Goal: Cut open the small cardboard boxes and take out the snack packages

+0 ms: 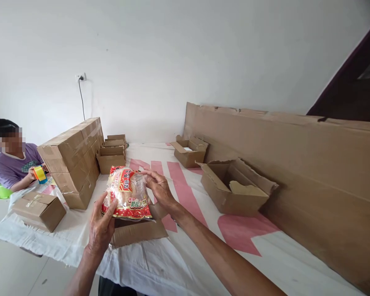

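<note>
Both my hands hold a clear snack bag (127, 192) with a red and yellow label, pale round crackers showing inside. My left hand (101, 225) grips its lower left corner with thumb on top. My right hand (158, 187) pinches its upper right edge. The bag hovers just over a small cardboard box (138, 232) whose flaps lie open near the table's front edge.
A stack of taped cartons (74, 158) stands at left, with small open boxes (111, 156) behind it. More open boxes (234, 187) (188, 151) sit right. A tall cardboard sheet (296, 164) leans along the right side. A seated person (12, 164) at far left holds a tape dispenser (40, 174). A sealed box (40, 209) lies front left.
</note>
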### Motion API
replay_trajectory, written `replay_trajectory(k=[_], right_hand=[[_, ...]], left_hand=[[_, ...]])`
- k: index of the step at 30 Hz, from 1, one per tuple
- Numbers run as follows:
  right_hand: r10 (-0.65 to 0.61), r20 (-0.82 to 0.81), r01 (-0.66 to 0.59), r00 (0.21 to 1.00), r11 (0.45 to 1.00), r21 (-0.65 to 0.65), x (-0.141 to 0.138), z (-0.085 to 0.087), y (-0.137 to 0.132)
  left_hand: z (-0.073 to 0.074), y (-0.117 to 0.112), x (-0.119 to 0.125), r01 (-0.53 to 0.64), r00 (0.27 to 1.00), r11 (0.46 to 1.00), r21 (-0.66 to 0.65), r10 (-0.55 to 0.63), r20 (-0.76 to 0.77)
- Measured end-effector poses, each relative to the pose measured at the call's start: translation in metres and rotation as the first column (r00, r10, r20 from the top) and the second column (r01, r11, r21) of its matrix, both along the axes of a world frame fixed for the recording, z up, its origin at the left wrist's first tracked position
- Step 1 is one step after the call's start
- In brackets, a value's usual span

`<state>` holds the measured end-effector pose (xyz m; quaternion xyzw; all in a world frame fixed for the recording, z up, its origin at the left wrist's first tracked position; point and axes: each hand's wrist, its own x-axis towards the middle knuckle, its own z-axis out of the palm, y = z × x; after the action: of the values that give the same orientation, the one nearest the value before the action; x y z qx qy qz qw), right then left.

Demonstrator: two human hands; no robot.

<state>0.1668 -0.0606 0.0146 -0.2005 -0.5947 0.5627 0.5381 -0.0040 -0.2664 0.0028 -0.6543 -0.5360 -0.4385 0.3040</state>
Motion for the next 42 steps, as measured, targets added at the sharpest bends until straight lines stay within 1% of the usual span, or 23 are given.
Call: replay_trajectory(k=[5, 8, 10, 11, 13, 15, 16, 17, 18, 19, 21, 22, 23, 24, 25, 27, 29, 30, 32, 34, 37, 40, 42], right_hand=[[0.060, -0.045, -0.065, 0.997, 0.990, -0.127, -0.002, 0.009, -0.010], [0.105, -0.099, -0.126, 0.990, 0.964, -0.233, -0.005, 0.014, -0.018], [0.103, -0.125, -0.134, 0.987, 0.954, -0.267, -0.007, 0.016, -0.021], [0.077, -0.132, -0.110, 0.988, 0.958, -0.266, -0.007, 0.017, -0.022], [-0.007, -0.136, -0.025, 0.991, 0.973, -0.232, -0.007, 0.019, -0.022], [-0.081, -0.130, 0.056, 0.988, 0.981, -0.185, -0.006, 0.021, -0.021], [-0.098, -0.121, 0.077, 0.988, 0.983, -0.165, -0.007, 0.022, -0.020], [-0.097, -0.112, 0.080, 0.989, 0.986, -0.148, -0.007, 0.023, -0.019], [-0.085, -0.106, 0.071, 0.991, 0.988, -0.136, -0.008, 0.024, -0.018], [-0.070, -0.105, 0.057, 0.992, 0.991, -0.125, -0.010, 0.025, -0.018], [-0.055, -0.113, 0.044, 0.992, 0.994, -0.099, -0.013, 0.026, -0.017], [-0.053, -0.119, 0.043, 0.991, 0.995, -0.085, -0.014, 0.026, -0.017], [-0.042, -0.122, 0.033, 0.992, 0.997, -0.071, -0.016, 0.026, -0.017], [-0.015, -0.116, 0.009, 0.993, 0.998, -0.060, -0.017, 0.026, -0.017], [0.024, -0.099, -0.030, 0.995, 0.998, -0.054, -0.018, 0.025, -0.017], [0.096, -0.053, -0.099, 0.994, 0.993, -0.056, -0.020, 0.022, -0.015], [0.111, -0.027, -0.113, 0.993, 0.991, -0.066, -0.023, 0.019, -0.012], [0.101, -0.030, -0.103, 0.994, 0.992, -0.070, -0.024, 0.018, -0.010], [0.090, -0.047, -0.093, 0.995, 0.993, -0.076, -0.029, 0.017, -0.006], [0.095, -0.061, -0.100, 0.994, 0.991, -0.085, -0.033, 0.018, -0.002], [0.106, -0.085, -0.115, 0.991, 0.988, -0.104, -0.039, 0.018, 0.005], [0.113, -0.103, -0.126, 0.988, 0.983, -0.131, -0.045, 0.017, 0.012], [0.127, -0.109, -0.143, 0.986, 0.979, -0.145, -0.049, 0.016, 0.016]], left_hand=[[0.000, 0.003, 0.001, 0.000, 1.000, 0.999, 0.039, 0.000, 0.007], [0.000, 0.005, 0.001, 0.012, 1.000, 0.998, 0.060, -0.012, 0.000], [0.000, 0.007, 0.001, 0.032, 0.999, 0.997, 0.065, -0.031, -0.016], [0.000, 0.007, 0.002, 0.046, 0.999, 0.997, 0.055, -0.045, -0.021], [0.001, 0.007, 0.003, 0.085, 0.996, 0.996, -0.014, -0.085, 0.009], [0.001, 0.008, 0.005, 0.147, 0.982, 0.984, -0.102, -0.132, 0.138], [0.002, 0.010, 0.006, 0.183, 0.956, 0.975, -0.126, -0.146, 0.253], [0.003, 0.012, 0.005, 0.221, 0.906, 0.966, -0.134, -0.152, 0.395], [0.005, 0.015, 0.005, 0.267, 0.826, 0.954, -0.134, -0.155, 0.543], [0.007, 0.018, 0.004, 0.327, 0.720, 0.935, -0.136, -0.153, 0.677], [0.012, 0.025, 0.001, 0.484, 0.492, 0.863, -0.147, -0.129, 0.861], [0.015, 0.028, -0.001, 0.559, 0.399, 0.817, -0.141, -0.116, 0.910], [0.017, 0.030, -0.002, 0.613, 0.325, 0.781, -0.122, -0.108, 0.940], [0.020, 0.032, -0.004, 0.639, 0.266, 0.764, -0.089, -0.112, 0.957], [0.021, 0.034, -0.006, 0.644, 0.222, 0.764, -0.049, -0.124, 0.967], [0.022, 0.039, -0.010, 0.638, 0.171, 0.770, 0.018, -0.164, 0.972], [0.020, 0.045, -0.017, 0.658, 0.150, 0.752, 0.040, -0.184, 0.971], [0.019, 0.048, -0.022, 0.674, 0.151, 0.738, 0.028, -0.175, 0.973], [0.016, 0.054, -0.033, 0.688, 0.174, 0.724, -0.040, -0.112, 0.978], [0.015, 0.059, -0.044, 0.677, 0.212, 0.723, -0.135, -0.017, 0.977], [0.020, 0.062, -0.054, 0.663, 0.260, 0.712, -0.230, 0.069, 0.963], [0.026, 0.064, -0.059, 0.662, 0.284, 0.698, -0.272, 0.103, 0.953], [0.029, 0.066, -0.061, 0.654, 0.285, 0.704, -0.277, 0.110, 0.952]])
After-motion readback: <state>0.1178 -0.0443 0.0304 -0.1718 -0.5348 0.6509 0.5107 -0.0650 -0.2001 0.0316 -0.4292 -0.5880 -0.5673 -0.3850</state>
